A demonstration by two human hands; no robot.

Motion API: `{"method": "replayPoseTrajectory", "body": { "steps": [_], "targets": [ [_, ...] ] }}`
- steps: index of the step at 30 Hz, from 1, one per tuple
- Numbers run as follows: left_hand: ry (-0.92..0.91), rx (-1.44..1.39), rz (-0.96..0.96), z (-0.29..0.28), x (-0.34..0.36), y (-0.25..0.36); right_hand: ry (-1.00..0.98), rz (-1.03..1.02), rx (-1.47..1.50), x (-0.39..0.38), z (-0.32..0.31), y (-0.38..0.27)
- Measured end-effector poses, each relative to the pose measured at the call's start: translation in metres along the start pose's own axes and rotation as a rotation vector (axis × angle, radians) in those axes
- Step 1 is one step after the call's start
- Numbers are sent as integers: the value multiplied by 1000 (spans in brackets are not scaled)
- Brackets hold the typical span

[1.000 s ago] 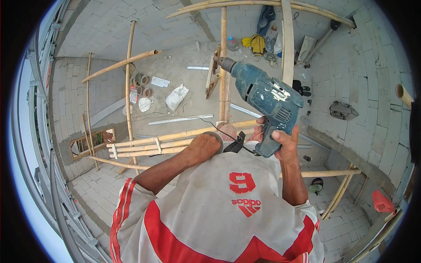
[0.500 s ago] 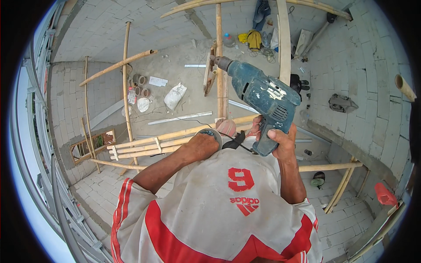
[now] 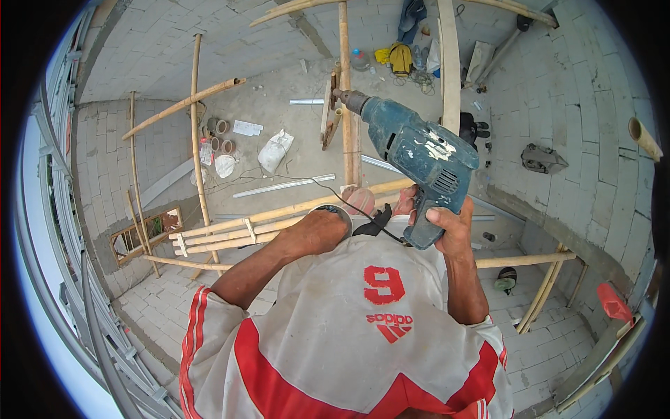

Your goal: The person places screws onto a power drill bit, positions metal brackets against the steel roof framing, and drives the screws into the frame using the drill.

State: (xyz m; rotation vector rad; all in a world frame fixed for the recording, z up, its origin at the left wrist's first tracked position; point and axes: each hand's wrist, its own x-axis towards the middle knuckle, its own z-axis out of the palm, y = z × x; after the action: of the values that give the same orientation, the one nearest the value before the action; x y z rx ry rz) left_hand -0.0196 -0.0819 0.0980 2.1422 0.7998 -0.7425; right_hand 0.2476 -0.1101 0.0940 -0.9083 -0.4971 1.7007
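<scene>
My right hand (image 3: 452, 222) is wrapped round the handle of a worn blue power drill (image 3: 426, 150), its chuck pointing up and to the left. A dark cord runs from the base of the handle. My left hand (image 3: 319, 232) reaches down into a small round cup (image 3: 343, 218) in front of my shirt. The cup shows only its rim and side; small dark pieces lie inside. The fingers of that hand are hidden in it. My bare feet (image 3: 359, 200) show beyond the cup, by the bamboo poles.
Bamboo poles (image 3: 241, 227) lie side by side below me, with upright bamboo (image 3: 196, 126) and a wooden plank (image 3: 450, 77) around. Far down on the floor are a white sack (image 3: 276, 150), metal channels (image 3: 283, 187) and a yellow bag (image 3: 400, 59). Grey block walls (image 3: 558, 105) enclose the space.
My left hand has sunk slightly further into the cup, covering more of its contents. The drill stays almost where it was in my right hand. The whole view has shifted slightly.
</scene>
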Motion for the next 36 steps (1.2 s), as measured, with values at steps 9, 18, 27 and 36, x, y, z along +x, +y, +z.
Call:
{"method": "replayPoseTrajectory", "body": {
  "steps": [9,18,27,36],
  "targets": [
    [179,-476,20,-25,-24,-16,6,15,-21,-1,3,1],
    [849,-1885,430,-33,-20,-29,-50,-9,-23,-2,6,-5],
    [1125,-1883,557,-78,-24,-55,-141,-36,18,-1,13,-17],
    [1163,-1552,522,-117,-44,-66,-263,-13,111,-6,18,-36]
  ]
}}
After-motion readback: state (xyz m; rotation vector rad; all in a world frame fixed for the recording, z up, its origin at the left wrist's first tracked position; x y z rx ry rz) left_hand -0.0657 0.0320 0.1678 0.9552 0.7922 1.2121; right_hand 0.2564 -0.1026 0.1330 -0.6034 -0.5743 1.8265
